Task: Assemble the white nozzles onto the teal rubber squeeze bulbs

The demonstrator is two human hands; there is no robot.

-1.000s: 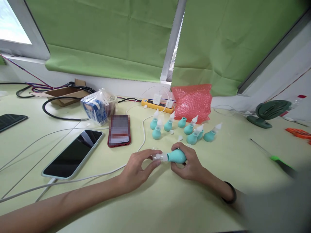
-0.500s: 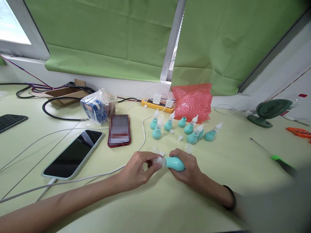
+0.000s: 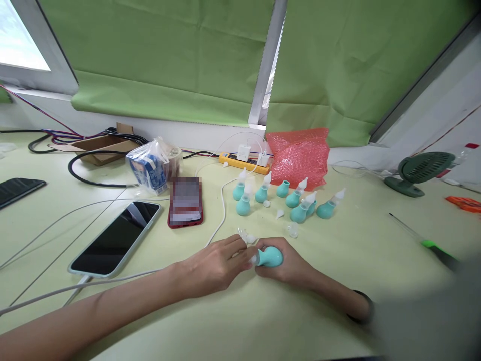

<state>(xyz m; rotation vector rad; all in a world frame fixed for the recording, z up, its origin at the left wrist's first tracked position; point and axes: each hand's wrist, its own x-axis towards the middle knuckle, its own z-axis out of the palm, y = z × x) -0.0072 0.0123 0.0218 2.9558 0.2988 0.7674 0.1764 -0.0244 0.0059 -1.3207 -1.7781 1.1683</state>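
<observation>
In the head view my right hand [image 3: 280, 263] is wrapped round a teal squeeze bulb [image 3: 271, 256] of a nasal aspirator, lying on its side with its neck to the left. My left hand [image 3: 221, 263] is closed on the clear plastic piece [image 3: 254, 259] at that neck, mostly hidden by the fingers. Just beyond my fingers lie small clear parts [image 3: 248, 237] and a clear cap [image 3: 292, 229]. Farther back stand several teal aspirators [image 3: 298, 212] with clear tips, along with a bare bulb [image 3: 282, 188] and a loose white tip [image 3: 280, 213].
A red bubble-wrap bag [image 3: 298, 158] and a yellow power strip [image 3: 244, 163] lie at the back. Leftward are a red-cased phone [image 3: 185, 203], a charging phone [image 3: 116, 239] with its white cable, and a bagged blue box [image 3: 148, 170]. A screwdriver [image 3: 428, 244] and green fan [image 3: 424, 168] are rightward.
My left hand has turned over, its back now facing up, and its fingers cover more of the clear piece. The bulb looks squeezed near its neck and has shifted slightly left in my right hand.
</observation>
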